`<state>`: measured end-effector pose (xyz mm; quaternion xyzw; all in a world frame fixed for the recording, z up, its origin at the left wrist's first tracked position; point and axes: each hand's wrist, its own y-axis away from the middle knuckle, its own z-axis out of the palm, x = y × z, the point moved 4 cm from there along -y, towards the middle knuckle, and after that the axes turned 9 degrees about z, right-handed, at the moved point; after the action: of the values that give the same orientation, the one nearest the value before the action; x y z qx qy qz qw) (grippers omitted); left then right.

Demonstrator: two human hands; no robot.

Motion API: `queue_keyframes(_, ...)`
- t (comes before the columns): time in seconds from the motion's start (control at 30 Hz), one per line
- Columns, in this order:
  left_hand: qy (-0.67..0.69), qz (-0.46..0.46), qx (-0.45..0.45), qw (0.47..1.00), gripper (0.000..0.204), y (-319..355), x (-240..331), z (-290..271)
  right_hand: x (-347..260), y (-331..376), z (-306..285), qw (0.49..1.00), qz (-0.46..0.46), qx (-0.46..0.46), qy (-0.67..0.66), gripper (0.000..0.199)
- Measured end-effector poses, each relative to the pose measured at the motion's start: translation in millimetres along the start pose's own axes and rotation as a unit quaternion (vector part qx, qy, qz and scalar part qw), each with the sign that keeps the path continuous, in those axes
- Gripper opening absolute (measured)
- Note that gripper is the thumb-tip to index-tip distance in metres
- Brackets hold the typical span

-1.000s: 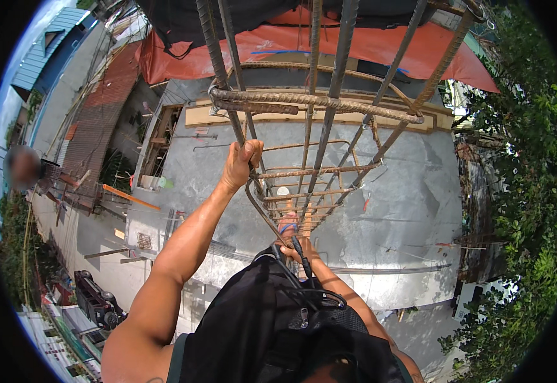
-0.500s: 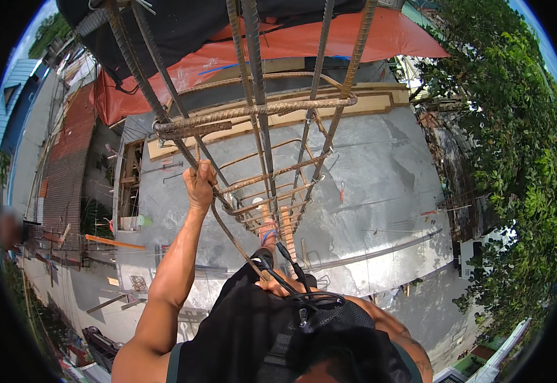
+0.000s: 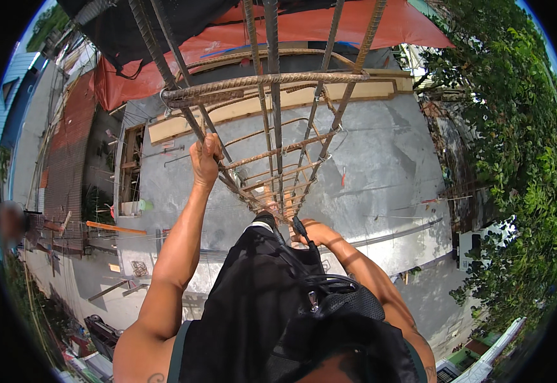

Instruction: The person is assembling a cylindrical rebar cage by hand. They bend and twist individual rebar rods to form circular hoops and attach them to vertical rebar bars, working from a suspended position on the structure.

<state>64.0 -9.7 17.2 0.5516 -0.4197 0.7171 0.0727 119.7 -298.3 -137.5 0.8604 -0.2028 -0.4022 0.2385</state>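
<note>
A tall cage of rusty ribbed steel bars [image 3: 274, 89] rises in front of me, narrowing in view toward my feet far below. Crosswise stirrups, the nearest a thick rusty bar [image 3: 266, 81], ring the uprights. My left hand [image 3: 206, 159] is closed round the left upright bar, just under that stirrup. Lower down, at the cage's right side, my right hand [image 3: 313, 233] has curled fingers. A black cable [image 3: 299, 226] crosses in front of them, so what they grip is hidden. Below, one foot [image 3: 271, 205] shows among the lower stirrups.
A grey concrete slab [image 3: 381, 166] spreads far below, edged by wooden boards [image 3: 240, 115]. Beyond hangs a red tarpaulin [image 3: 393, 32]. Leafy trees [image 3: 515, 127] stand right, a rusty corrugated roof [image 3: 68, 140] left. A blurred shape, perhaps a person [image 3: 13, 226], is at far left.
My right hand has moved from my waist forward and right to the cage's lower part. The thin bar leading to it no longer shows there. My left hand keeps its grip, slightly higher in view.
</note>
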Motion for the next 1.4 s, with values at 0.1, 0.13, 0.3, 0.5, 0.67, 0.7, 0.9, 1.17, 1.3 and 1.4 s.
queue_keyframes(0.1, -0.026, 0.026, -0.019, 0.999, 0.058, 0, 2, -2, 13, 22, 23, 0.994, 0.049, 0.054, -0.083, 0.043)
queue_keyframes(0.13, -0.036, 0.035, -0.019, 0.999, 0.057, 0, 2, -2, 21, 31, 28, 0.991, 0.059, 0.068, -0.095, 0.046)
queue_keyframes(0.3, -0.155, 0.172, 0.009, 0.973, 0.046, -3, 14, -3, 52, 78, 27, 0.937, 0.111, 0.106, -0.313, 0.027)
queue_keyframes(0.5, -0.17, 0.176, 0.01, 0.97, 0.049, -7, 27, -2, 3, 90, -114, 0.836, -0.216, 0.321, -0.388, 0.042)
queue_keyframes(0.67, -0.077, 0.066, 0.227, 0.969, 0.039, 20, -27, -45, -76, 61, -191, 0.823, -0.31, 0.383, -0.283, 0.046)
queue_keyframes(0.7, -0.082, 0.005, 0.272, 0.959, 0.036, 33, -51, -60, -86, 53, -199, 0.827, -0.308, 0.379, -0.277, 0.046)
queue_keyframes(0.9, -0.277, -0.353, 0.002, 0.893, 0.026, 135, -229, -122, -95, 21, -212, 0.852, -0.328, 0.406, -0.047, 0.02)
queue_keyframes(1.17, -0.326, -0.273, -0.403, 0.81, 0.038, 135, -332, -5, -67, 22, -203, 0.876, -0.256, 0.396, -0.104, 0.03)
queue_keyframes(1.3, -0.287, -0.29, -0.424, 0.809, 0.038, 171, -324, 77, -57, 2, -196, 0.853, -0.3, 0.409, -0.118, 0.039)
queue_keyframes(1.4, -0.269, -0.304, -0.441, 0.8, 0.037, 189, -308, 102, -44, -20, -192, 0.87, -0.277, 0.397, -0.089, 0.046)
